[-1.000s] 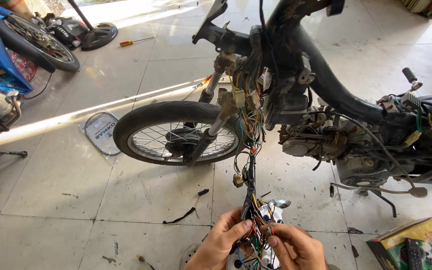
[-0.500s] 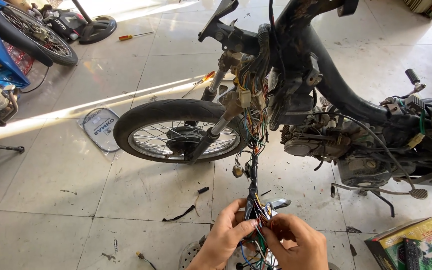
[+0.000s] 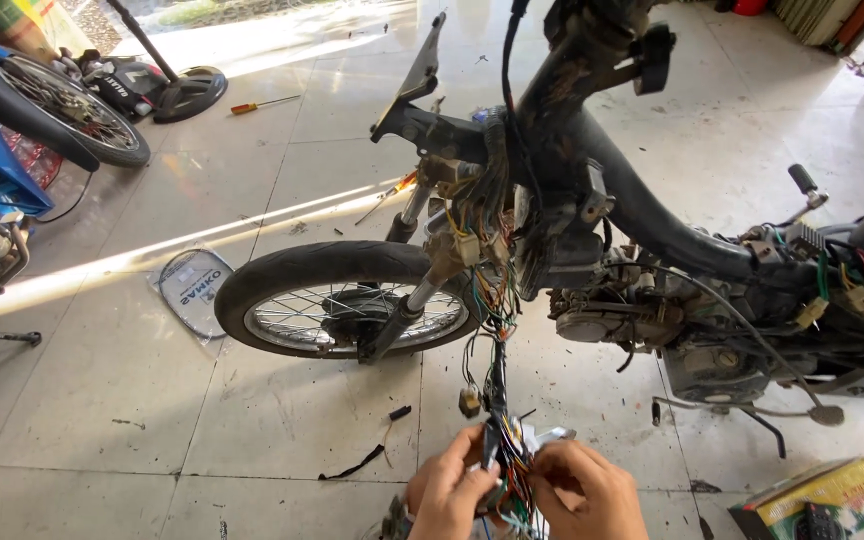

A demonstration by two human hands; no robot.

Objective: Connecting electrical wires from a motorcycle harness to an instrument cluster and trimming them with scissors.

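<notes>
At six o'clock, the left hand (image 3: 449, 492) and right hand (image 3: 584, 497) both pinch, apparently tightly, the multicoloured wiring bundle (image 3: 500, 400) hanging from the stripped black motorcycle frame (image 3: 632, 200).

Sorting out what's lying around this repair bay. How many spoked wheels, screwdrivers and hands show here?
Spoked wheels: 2 (front wheel, wheel at left)
Screwdrivers: 1 (orange-handled screwdriver)
Hands: 2 (left hand, right hand), both on the wire bundle
Total: 5

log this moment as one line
left hand: pinching wiring harness | right hand: on same wires | motorcycle: stripped, front wheel on tiled floor
</notes>
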